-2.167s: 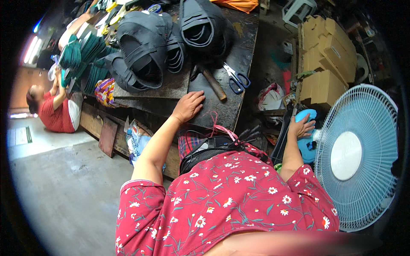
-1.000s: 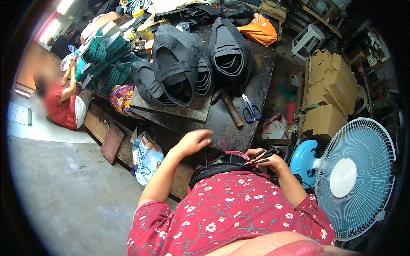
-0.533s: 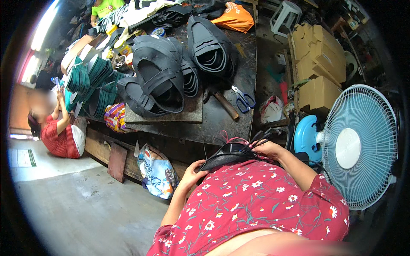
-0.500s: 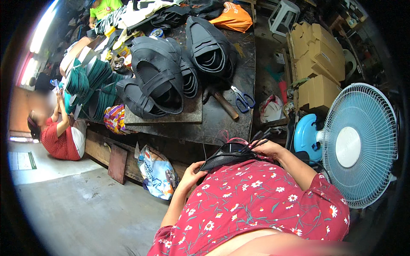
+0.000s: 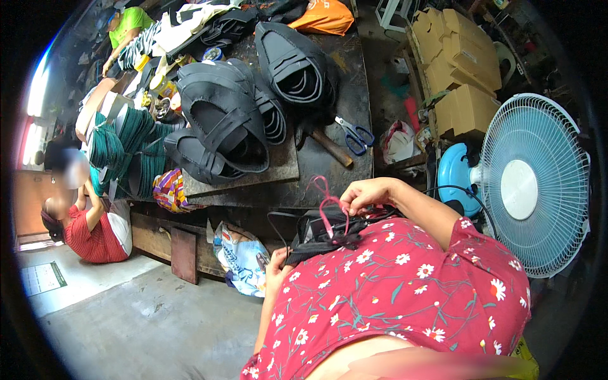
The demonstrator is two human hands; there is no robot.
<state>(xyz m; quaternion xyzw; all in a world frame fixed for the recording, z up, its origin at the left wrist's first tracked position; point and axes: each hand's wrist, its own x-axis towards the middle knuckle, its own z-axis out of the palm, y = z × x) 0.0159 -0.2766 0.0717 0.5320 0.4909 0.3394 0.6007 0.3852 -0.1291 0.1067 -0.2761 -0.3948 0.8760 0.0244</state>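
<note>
A black mesh-sided bag [image 5: 310,231] rests against my lap at the edge of the workbench. My left hand [image 5: 277,267] is closed on the bag's left edge. Above its right side, my right hand [image 5: 367,195] pinches a thin pink cord [image 5: 327,212], which loops up out of the bag. Whatever else lies inside the bag is hard to make out. Beyond my hands, black shoe uppers [image 5: 221,120] lie stacked on a flat board [image 5: 278,170], and a second stack [image 5: 292,63] stands to their right. Close by are a wooden-handled hammer [image 5: 332,149] and blue-handled scissors [image 5: 356,138].
A large standing fan [image 5: 538,183] is at my right, with cardboard boxes [image 5: 465,69] behind it. Bundles of green cord [image 5: 123,149] lie at the left. A person in red stripes [image 5: 98,234] sits on the floor; another in bright green [image 5: 130,28] is at the far end.
My right hand has left the bunch of black cords and risen with the pink cord, drawing it up into a loop. My left hand stays at the bag's edge. The view has shifted slightly.
</note>
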